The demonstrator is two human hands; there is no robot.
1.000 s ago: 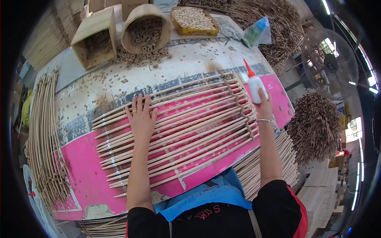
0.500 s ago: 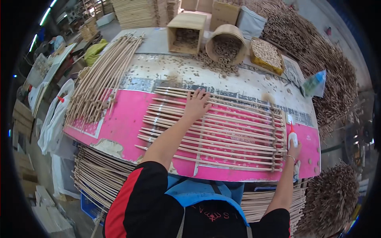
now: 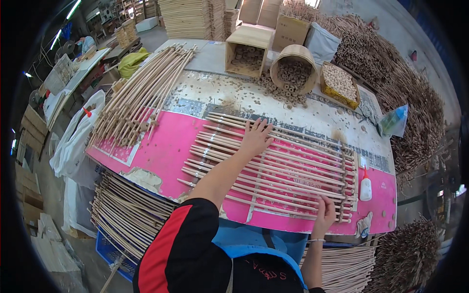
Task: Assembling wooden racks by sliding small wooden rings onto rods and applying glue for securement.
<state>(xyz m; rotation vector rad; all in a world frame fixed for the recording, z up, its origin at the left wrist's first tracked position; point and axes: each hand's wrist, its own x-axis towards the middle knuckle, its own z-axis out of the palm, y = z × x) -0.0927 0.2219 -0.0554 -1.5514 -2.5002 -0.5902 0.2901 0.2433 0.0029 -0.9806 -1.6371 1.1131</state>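
A row of slim wooden rods [image 3: 283, 168] lies side by side across the pink sheet on the table. Brown ring-shaped pieces [image 3: 348, 180] sit around the rods near their right ends. My left hand [image 3: 256, 139] rests with spread fingers on the far rods. Over the nearer rods, just left of the rings, is my right hand [image 3: 324, 215], its fingers slightly bent and apart; I see nothing held in it. To the right of the rods, a white squeeze bottle [image 3: 365, 188] with a red nozzle stands or lies on the sheet, apart from both hands.
Ringed rods [image 3: 141, 95] are heaped at the left. At the back are a wooden box [image 3: 246, 36] and a round tub [image 3: 294, 51] of brown rings, plus a yellow tray [image 3: 337, 100] of pale pieces. A glove [image 3: 363, 225] lies by the near right edge.
My right hand has let go of the squeeze bottle and moved left to the nearer rods. My left hand stays on the far rods. The whole view has shifted slightly.
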